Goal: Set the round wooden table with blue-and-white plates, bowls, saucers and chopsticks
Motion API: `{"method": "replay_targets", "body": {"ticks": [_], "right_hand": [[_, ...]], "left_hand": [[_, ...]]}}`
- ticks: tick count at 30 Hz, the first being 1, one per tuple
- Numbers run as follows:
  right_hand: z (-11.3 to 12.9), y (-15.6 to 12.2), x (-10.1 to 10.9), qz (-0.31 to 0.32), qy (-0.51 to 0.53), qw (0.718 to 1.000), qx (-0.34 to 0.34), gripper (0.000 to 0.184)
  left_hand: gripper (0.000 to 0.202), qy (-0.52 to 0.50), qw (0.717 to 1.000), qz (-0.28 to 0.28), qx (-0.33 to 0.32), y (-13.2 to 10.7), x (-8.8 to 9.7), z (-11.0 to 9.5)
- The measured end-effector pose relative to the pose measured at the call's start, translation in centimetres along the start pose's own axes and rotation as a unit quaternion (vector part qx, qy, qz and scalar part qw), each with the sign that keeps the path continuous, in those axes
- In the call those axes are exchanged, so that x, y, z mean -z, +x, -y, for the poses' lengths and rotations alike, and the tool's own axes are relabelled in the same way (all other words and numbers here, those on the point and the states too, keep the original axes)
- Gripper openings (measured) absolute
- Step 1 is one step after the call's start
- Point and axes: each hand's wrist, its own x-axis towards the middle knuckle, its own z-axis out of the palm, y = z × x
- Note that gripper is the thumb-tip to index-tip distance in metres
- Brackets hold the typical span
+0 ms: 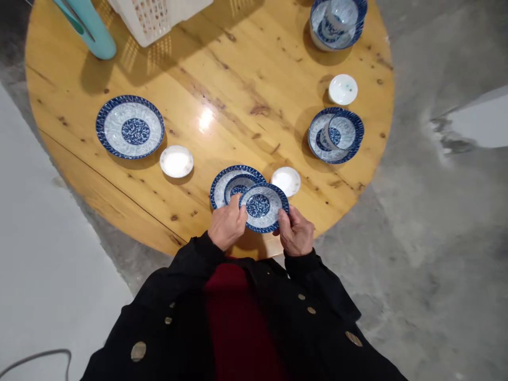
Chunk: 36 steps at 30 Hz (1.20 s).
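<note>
Near the table's front edge I hold a small blue-and-white plate (259, 206), tilted slightly. My left hand (228, 225) is closed at its left rim, and my right hand (296, 233) pinches its right rim between thumb and fingers. Just behind it shows a similar small blue-rimmed dish (238, 182), partly covered; I cannot tell whether my left hand also touches it. Beneath that dish is a larger blue-and-white plate (219, 185). A small white dish (286, 181) lies just beyond my right hand.
On the round wooden table (222, 84), a large patterned plate (135, 131) and a white dish (177, 161) lie left. At right are a blue-rimmed bowl (355, 145) holding a cup, a small white bowl (343, 89) and another bowl (317, 32). A white basket (154, 21) and turquoise holder (97, 42) stand behind.
</note>
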Motion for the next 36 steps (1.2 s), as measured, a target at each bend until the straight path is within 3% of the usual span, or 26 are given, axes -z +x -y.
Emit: {"method": "replay_targets", "body": {"ticks": [3,10,19,32,36], "right_hand": [[-0.4,0.6,-0.3,0.010,-0.004,1.000,-0.002,0.035],[-0.9,3.4,-2.6,0.033,-0.120,0.990,0.070,0.046],[-2.1,4.1,-4.4,0.045,-0.293,0.953,0.069,0.047],[-2.3,4.9,-5.0,0.064,-0.184,0.980,0.037,0.042],[-1.5,5.4,-5.4,0.124,-0.118,0.985,-0.002,0.032]], "left_hand": [[0.041,0.016,1.000,0.019,0.009,0.4,0.2,0.1],[0.041,0.119,0.992,-0.005,0.048,1.9,1.9,1.0],[0.057,0.198,0.975,0.018,0.096,2.6,1.3,1.5],[0.047,0.172,0.981,0.005,0.083,3.4,1.6,2.3],[0.044,0.102,0.992,0.013,0.073,4.1,1.5,3.4]]}}
